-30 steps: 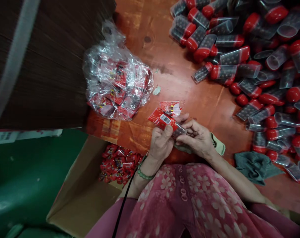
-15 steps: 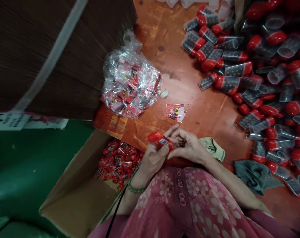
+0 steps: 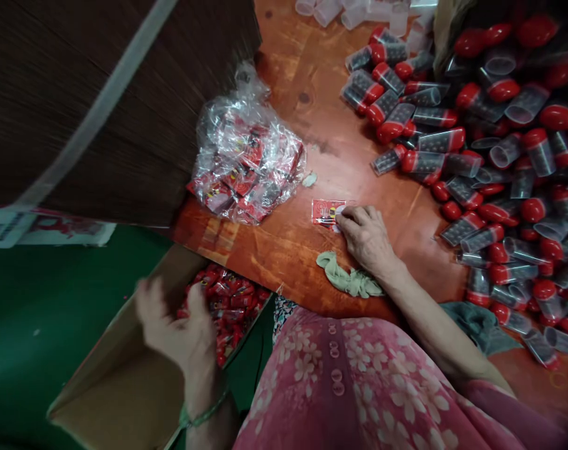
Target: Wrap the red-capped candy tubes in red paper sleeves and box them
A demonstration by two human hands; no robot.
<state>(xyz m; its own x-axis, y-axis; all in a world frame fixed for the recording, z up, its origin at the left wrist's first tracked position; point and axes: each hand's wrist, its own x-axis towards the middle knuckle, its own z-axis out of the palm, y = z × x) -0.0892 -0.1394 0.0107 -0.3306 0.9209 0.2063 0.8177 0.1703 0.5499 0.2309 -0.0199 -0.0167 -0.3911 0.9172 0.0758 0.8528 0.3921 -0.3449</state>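
My left hand (image 3: 183,328) is over the cardboard box (image 3: 110,369) at the lower left, blurred by motion. Its fingers are spread and nothing shows in them. Red wrapped pieces (image 3: 232,300) fill the far part of that box. On the table, my right hand (image 3: 368,240) has its fingers bent and pinched at the right end of a small red printed wrapper (image 3: 324,211). The fingertips cover that end, and the wrapper lies flat. Just below the right hand is a crumpled pale green cloth (image 3: 352,281).
A clear plastic bag (image 3: 249,162) of red printed wrappers sits left of the wrapper. Many red-capped clear tubes (image 3: 434,162) are heaped at the right. A dark green cloth (image 3: 481,325) lies near the right forearm. A dark strapped stack (image 3: 77,94) stands upper left.
The red wrapped piece has left my hands. My left hand has swung left over the box, and my right hand has moved up to the wrapper. The pale green cloth has shifted left.
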